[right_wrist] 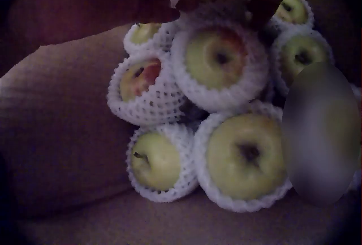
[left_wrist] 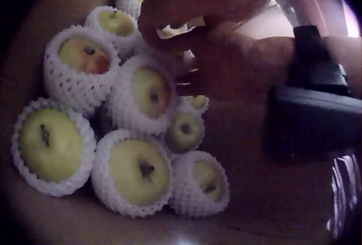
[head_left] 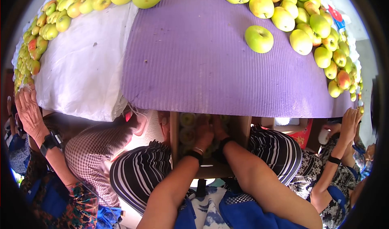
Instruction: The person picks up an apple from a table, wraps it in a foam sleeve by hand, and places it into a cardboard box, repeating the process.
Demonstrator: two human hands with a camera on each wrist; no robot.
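Two hands work inside a cardboard box (head_left: 174,135) that sits on the person's lap, under the edge of a purple mat (head_left: 210,62). On the left, the left hand (head_left: 203,133) reaches down onto the netted apples (left_wrist: 138,168); its fingers (left_wrist: 169,22) curl over the top of the pile, but whether they pinch one cannot be told. The right hand (head_left: 219,127) lies close beside it, fingertips on the upper apples, its hold equally hidden in shadow. Each apple wears a white foam sleeve, likely to cushion it against its neighbours, and they are stacked tightly in one corner. Above, loose apples (head_left: 259,38) heap along the mat's rim, with a white cloth (head_left: 81,70) on the left. Other people's arms reach up at both sides.
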